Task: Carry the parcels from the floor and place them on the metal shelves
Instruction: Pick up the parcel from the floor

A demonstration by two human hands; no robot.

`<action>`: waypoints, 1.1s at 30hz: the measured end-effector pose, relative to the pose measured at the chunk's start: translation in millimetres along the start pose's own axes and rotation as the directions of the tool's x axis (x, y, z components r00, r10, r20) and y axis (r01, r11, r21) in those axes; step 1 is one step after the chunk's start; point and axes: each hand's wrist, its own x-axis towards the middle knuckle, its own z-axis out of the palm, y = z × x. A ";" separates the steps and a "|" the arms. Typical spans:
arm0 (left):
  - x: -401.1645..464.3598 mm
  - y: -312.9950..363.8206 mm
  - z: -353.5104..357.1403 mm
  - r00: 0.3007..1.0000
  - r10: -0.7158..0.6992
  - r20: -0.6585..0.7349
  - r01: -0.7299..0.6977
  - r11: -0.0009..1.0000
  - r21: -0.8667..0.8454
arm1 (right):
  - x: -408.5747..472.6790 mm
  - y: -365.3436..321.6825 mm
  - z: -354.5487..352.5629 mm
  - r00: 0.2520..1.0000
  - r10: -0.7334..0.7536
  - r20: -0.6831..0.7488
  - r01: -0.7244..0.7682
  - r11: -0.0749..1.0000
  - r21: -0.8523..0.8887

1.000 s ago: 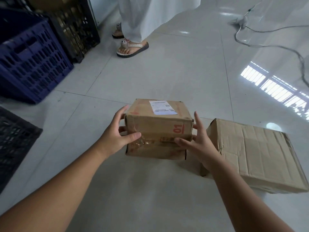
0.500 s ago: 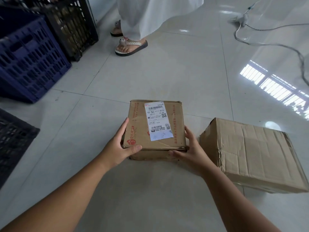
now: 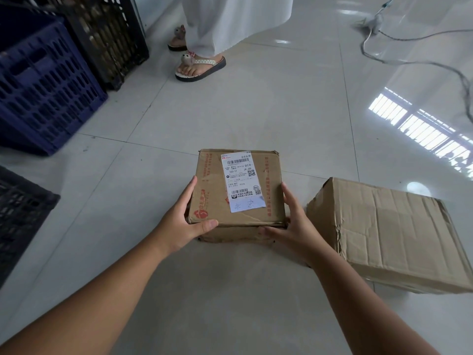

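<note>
Parcels sit on the white tiled floor [image 3: 256, 98]: a small cardboard box [image 3: 212, 190] with a white shipping label [image 3: 243, 181] on top, and a larger creased carton [image 3: 394, 234] just to its right. The left hand [image 3: 183, 222] clasps the small box's left side, thumb on its near edge; the right hand [image 3: 294, 226] grips the right side. A blue plastic crate [image 3: 43, 83] and a black crate [image 3: 110, 37] stand at far left, near a sandalled foot [image 3: 199, 66].
</note>
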 end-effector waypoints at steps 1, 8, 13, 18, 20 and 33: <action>0.0 -0.1 -0.2 1.000 0.003 -0.003 -0.004 1.000 -0.001 | -0.4 -1.2 0.1 1.000 0.011 -0.009 -0.011 1.000 -0.005; 2.9 -2.4 -2.0 1.000 0.018 0.009 -0.018 1.000 0.023 | 3.2 -8.4 -6.5 0.999 0.029 0.033 -0.025 0.994 -0.106; 5.2 -2.4 0.9 1.000 0.010 0.006 -0.010 0.999 0.049 | 6.5 -6.5 -4.9 1.000 0.024 0.016 -0.022 0.996 -0.082; 8.2 -1.9 -0.7 0.999 -0.008 0.031 0.007 0.999 0.044 | 6.1 -7.1 -3.3 0.999 0.031 0.026 -0.029 0.998 -0.062; 8.3 -3.5 1.4 1.000 -0.009 0.027 0.008 1.000 0.020 | 7.2 -8.7 -4.3 0.999 0.022 0.028 -0.019 0.996 -0.085; -20.0 57.9 -13.1 0.997 0.015 -0.074 -0.017 0.999 -0.029 | -19.6 -72.9 -24.5 0.999 -0.036 -0.009 0.035 0.993 -0.112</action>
